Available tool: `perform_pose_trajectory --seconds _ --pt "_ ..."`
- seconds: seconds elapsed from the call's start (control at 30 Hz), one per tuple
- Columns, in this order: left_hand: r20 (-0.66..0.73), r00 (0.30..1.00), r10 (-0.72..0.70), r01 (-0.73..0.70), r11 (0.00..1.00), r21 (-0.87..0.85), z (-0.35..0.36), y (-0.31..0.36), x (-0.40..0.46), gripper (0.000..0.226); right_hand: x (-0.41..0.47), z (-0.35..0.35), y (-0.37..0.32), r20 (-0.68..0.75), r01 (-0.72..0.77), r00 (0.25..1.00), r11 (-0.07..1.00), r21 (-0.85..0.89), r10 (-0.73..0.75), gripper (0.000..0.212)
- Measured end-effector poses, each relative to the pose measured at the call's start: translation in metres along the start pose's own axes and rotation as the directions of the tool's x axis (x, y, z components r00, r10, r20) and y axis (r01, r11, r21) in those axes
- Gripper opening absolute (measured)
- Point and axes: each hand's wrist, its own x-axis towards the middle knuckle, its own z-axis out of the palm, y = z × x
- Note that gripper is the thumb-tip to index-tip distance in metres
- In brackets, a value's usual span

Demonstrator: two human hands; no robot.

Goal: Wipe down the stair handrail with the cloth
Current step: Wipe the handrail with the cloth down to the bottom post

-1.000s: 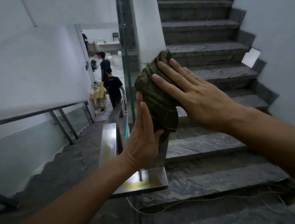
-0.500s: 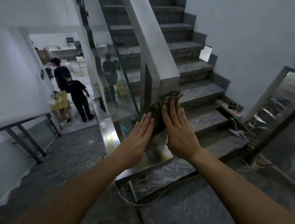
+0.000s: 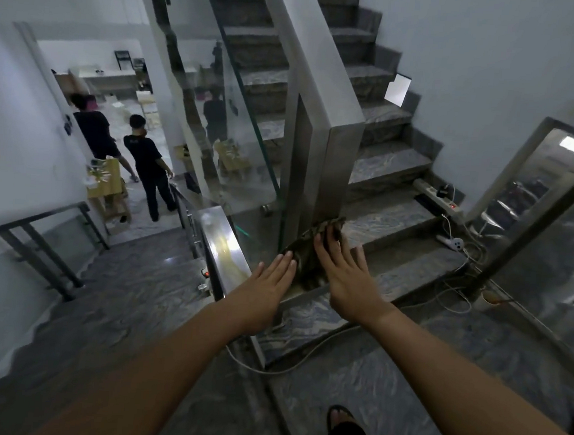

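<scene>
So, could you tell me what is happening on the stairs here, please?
A person is wiping the metal post at the foot of the stair handrail with a dark cloth. Both hands are flat with straight fingers: the right hand presses the cloth low against the post, near its base, and the left hand rests at the cloth's left edge. The sloping rail above is not being touched at this moment.

both forearms reach forward and down toward the cloth [image 3: 304, 258]. the left hand [image 3: 266, 286] lies flat, fingers straight, at the cloth's left edge; the right hand [image 3: 344, 273] presses on it, fingers straight together.
</scene>
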Motion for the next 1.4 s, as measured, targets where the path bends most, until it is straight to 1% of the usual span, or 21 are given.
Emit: perform_pose_trajectory --seconds 0.07,0.17,0.23,0.27,0.43,0.5,0.57,0.63,0.7,0.73,0.77,0.8,0.87,0.93,1.0,1.07,1.13,1.2,1.3,1.4 --pt "0.044 0.999 -0.013 0.013 1.000 0.003 0.008 0.000 -0.001 0.090 -0.004 0.004 -0.002 0.060 -0.026 0.998 1.000 -0.004 0.026 0.089" --pt "0.089 0.996 -0.016 0.015 1.000 0.013 0.021 -0.003 0.001 0.082 -0.006 0.009 -0.002 0.196 -0.040 0.980 0.999 -0.031 0.045 0.084" --pt "0.075 0.997 -0.016 0.015 1.000 0.005 0.028 -0.006 0.002 0.071 -0.005 0.011 0.000 0.266 -0.051 0.962 0.998 -0.036 0.059 0.081" --pt "0.060 0.998 -0.018 0.018 1.000 0.000 0.030 -0.007 0.002 0.067 -0.003 0.010 0.001 0.274 -0.053 0.960 0.998 -0.026 0.058 0.079" --pt "0.013 1.000 0.020 -0.021 0.999 0.044 0.035 -0.015 -0.004 0.062 -0.002 0.004 0.006 0.259 -0.023 0.966 1.000 -0.016 0.026 0.070" --pt "0.005 1.000 0.026 -0.026 0.998 0.062 0.031 -0.021 -0.009 0.066 -0.007 0.003 0.004 0.250 -0.025 0.968 1.000 -0.010 0.027 0.070" --pt "-0.009 1.000 -0.006 0.007 0.991 0.131 0.022 -0.022 -0.012 0.074 -0.011 0.005 0.002 0.221 -0.010 0.975 0.999 -0.036 0.018 0.071" --pt "-0.046 0.996 -0.070 0.079 0.970 0.229 0.013 -0.015 -0.015 0.068 -0.012 0.006 -0.003 0.185 0.014 0.983 0.997 -0.078 0.001 0.074" --pt "-0.095 0.987 -0.130 0.153 0.941 0.301 0.010 0.002 -0.015 0.062 -0.012 0.008 -0.008 0.175 0.017 0.985 0.998 -0.063 -0.006 0.080" --pt "-0.120 0.980 -0.158 0.187 0.939 0.288 0.012 0.012 -0.015 0.063 -0.012 0.010 -0.010 0.191 0.007 0.982 1.000 -0.027 -0.002 0.084" --pt "-0.137 0.971 -0.197 0.224 0.948 0.225 0.017 0.022 -0.014 0.065 -0.012 0.011 -0.012 0.223 -0.009 0.975 1.000 0.014 0.006 0.088" --pt "-0.140 0.957 -0.252 0.270 0.955 0.120 0.023 0.031 -0.014 0.068 -0.011 0.013 -0.014 0.264 -0.023 0.964 0.999 0.037 0.012 0.092" --pt "-0.135 0.925 -0.356 0.350 0.934 -0.070 0.036 0.040 -0.015 0.074 -0.010 0.016 -0.014 0.309 -0.005 0.951 1.000 0.009 0.002 0.102" --pt "-0.191 0.899 -0.394 0.372 0.917 -0.142 0.049 0.042 -0.018 0.077 -0.011 0.019 -0.015 0.305 0.033 0.952 0.999 -0.032 -0.022 0.108" --pt "-0.246 0.885 -0.397 0.370 0.917 -0.150 0.059 0.039 -0.020 0.078 -0.012 0.021 -0.016 0.308 0.065 0.950 0.996 -0.061 -0.043 0.111" --pt "-0.263 0.881 -0.392 0.365 0.919 -0.149 0.063 0.031 -0.023 0.077 -0.014 0.021 -0.017 0.301 0.091 0.952 0.993 -0.081 -0.062 0.112" --pt "-0.236 0.892 -0.386 0.370 0.923 -0.110 0.062 0.020 -0.026 0.076 -0.016 0.020 -0.020 0.289 0.124 0.953 0.989 -0.086 -0.094 0.110" --pt "-0.203 0.899 -0.387 0.381 0.922 -0.071 0.057 0.009 -0.029 0.078 -0.017 0.020 -0.025 0.311 0.177 0.940 0.979 -0.099 -0.138 0.109" --pt "-0.160 0.895 -0.417 0.409 0.909 -0.083 0.052 -0.006 -0.033 0.078 -0.014 0.019 -0.033 0.354 0.257 0.913 0.959 -0.118 -0.201 0.111" --pt "-0.157 0.887 -0.433 0.425 0.901 -0.085 0.048 -0.022 -0.033 0.068 -0.014 0.017 -0.043 0.357 0.270 0.910 0.955 -0.125 -0.210 0.108"
